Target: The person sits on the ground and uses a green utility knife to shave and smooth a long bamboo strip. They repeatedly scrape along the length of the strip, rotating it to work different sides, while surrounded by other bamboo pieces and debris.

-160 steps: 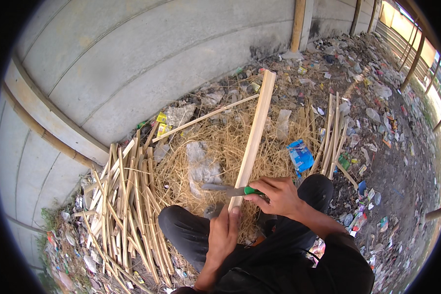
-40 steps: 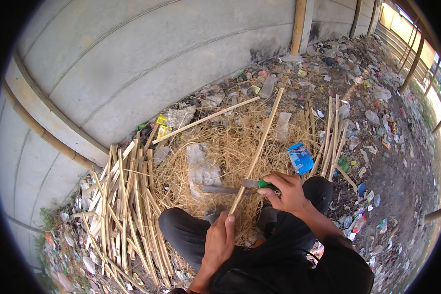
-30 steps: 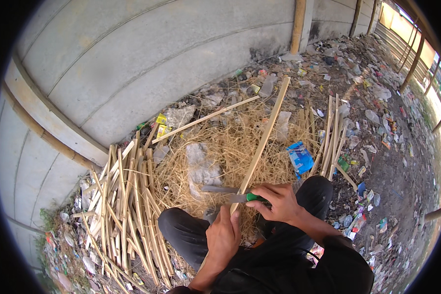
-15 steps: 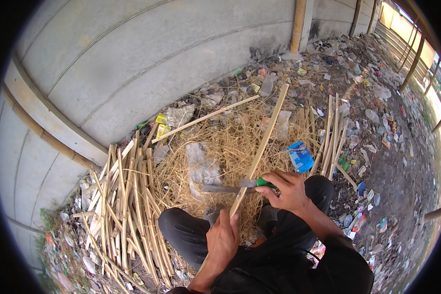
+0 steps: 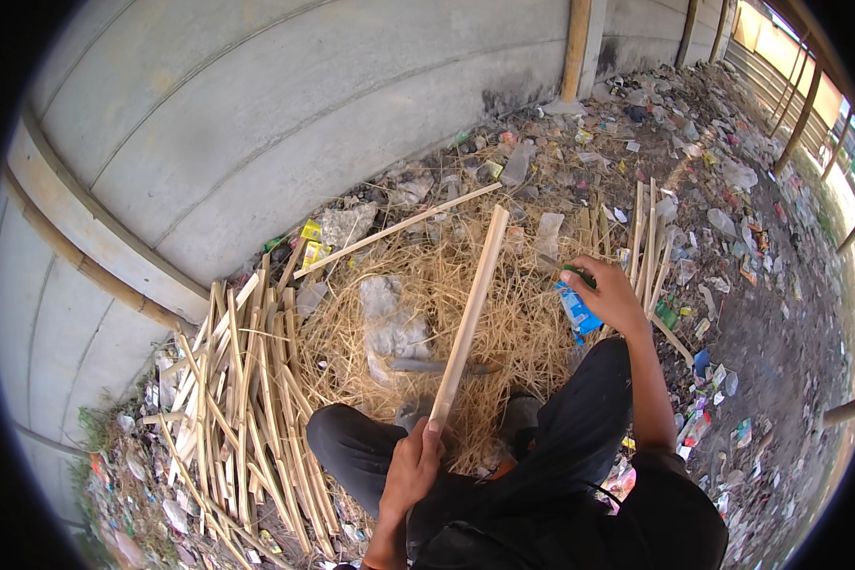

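Observation:
My left hand (image 5: 411, 472) is closed around the lower end of a pale bamboo strip (image 5: 469, 313), which slants up and away over a pile of shavings (image 5: 513, 323). To the right, apart from the strip, my right hand (image 5: 606, 298) grips a green-handled knife (image 5: 582, 276). Its short blade points left, small and slightly blurred. Beneath that hand lies a blue plastic packet (image 5: 577, 310), partly covered by it. A dark, flat blade-like bar (image 5: 418, 365) lies between my bent knees and the shavings, crossing behind the strip.
Many bamboo strips (image 5: 247, 408) are heaped at my left; several more (image 5: 644, 247) lie at the right. One strip (image 5: 399, 228) rests across the far side of the shavings, near a grey stone (image 5: 349, 224). A concrete wall (image 5: 323, 104) stands behind; litter (image 5: 731, 247) covers the ground rightward.
My right hand with the knife has moved off the strip, up and to the right. The strip's far end has dropped nearer and swung left; my left hand has shifted slightly left.

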Tool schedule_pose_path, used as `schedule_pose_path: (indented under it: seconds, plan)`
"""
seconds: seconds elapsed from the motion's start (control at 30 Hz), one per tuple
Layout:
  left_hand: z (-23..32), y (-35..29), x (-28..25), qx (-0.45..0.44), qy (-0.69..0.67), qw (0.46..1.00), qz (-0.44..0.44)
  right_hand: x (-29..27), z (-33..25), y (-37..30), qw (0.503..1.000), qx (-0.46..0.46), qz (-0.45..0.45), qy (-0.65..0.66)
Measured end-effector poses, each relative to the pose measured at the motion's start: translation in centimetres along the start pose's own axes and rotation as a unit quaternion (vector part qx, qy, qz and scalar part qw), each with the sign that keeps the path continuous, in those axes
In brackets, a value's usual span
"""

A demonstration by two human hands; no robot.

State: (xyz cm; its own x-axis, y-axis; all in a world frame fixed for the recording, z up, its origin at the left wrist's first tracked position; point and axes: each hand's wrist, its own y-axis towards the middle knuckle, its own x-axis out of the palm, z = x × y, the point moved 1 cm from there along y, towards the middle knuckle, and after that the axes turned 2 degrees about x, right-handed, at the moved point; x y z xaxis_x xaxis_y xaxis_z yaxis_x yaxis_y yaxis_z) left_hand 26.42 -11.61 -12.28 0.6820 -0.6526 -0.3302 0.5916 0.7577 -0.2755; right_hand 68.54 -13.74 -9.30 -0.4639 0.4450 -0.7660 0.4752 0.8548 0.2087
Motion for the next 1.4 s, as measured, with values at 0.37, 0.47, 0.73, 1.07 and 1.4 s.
schedule_pose_path:
  seconds: [0.37, 0.47, 0.73, 1.07, 1.4]
  plan:
    - [0.7, 2.5, 1.4, -0.057, -0.286, 0.946, -0.139, 5.7, -7.8, -4.7, 0.913, -0.029, -0.083, 0.398]
    - [0.2, 2.8, 1.9, -0.017, -0.240, 0.957, -0.159, 5.4, -8.9, -5.2, 0.928, -0.003, -0.094, 0.362]
    - [3.7, 4.5, 1.7, 0.073, -0.178, 0.981, -0.036, 6.5, -9.0, -5.9, 0.929, -0.002, -0.069, 0.364]
    - [4.8, 5.1, 2.0, 0.072, -0.218, 0.973, 0.000, 5.5, -9.9, -6.3, 0.927, 0.006, -0.064, 0.370]
    - [4.7, 4.9, 1.5, 0.081, -0.213, 0.973, -0.018, 5.6, -9.9, -6.3, 0.923, 0.003, -0.060, 0.381]
